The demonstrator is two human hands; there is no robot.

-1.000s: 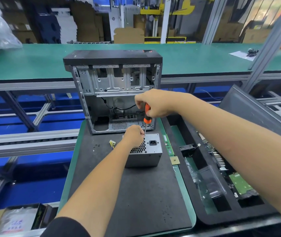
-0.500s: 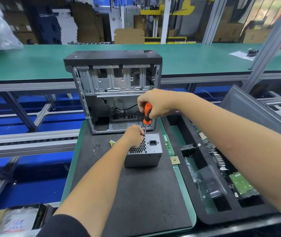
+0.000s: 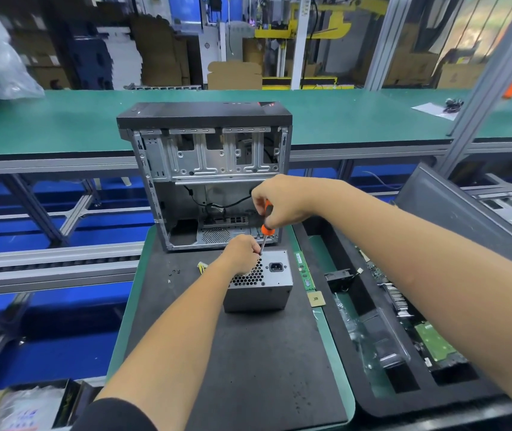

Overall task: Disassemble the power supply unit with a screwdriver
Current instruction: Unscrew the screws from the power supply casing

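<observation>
Nearest, a dark sleeve (image 3: 114, 413) shows at the bottom edge, and both bare forearms reach forward over a black mat (image 3: 248, 368) laid on a green-edged work surface. Partway up the mat sits the power supply unit (image 3: 259, 286), a grey metal box with a honeycomb vent grille and a black power socket (image 3: 276, 266) on its upward face. The left hand (image 3: 242, 253) rests on the unit's far left part, fingers curled over the grille and pinching close round the metal shaft where it meets the box. The right hand (image 3: 282, 202) hovers above, fingers clenched round the orange-and-black handle of the screwdriver (image 3: 265, 227), which tilts slightly and points down to the unit's far edge. Left of the unit lie a small yellow-wired connector (image 3: 201, 267) and a few tiny dark screws (image 3: 174, 272). Just right of it, a green memory stick (image 3: 304, 270) and a square processor chip (image 3: 316, 298) lie along the surface's edge. Further right, a black foam tray (image 3: 373, 396) holds circuit boards and other parts in its compartments. Behind the unit stands an open computer case (image 3: 208, 169), its bare metal interior and loose black cables visible. Beyond runs a long green conveyor bench (image 3: 62, 119), with cardboard boxes blurred in the background.
</observation>
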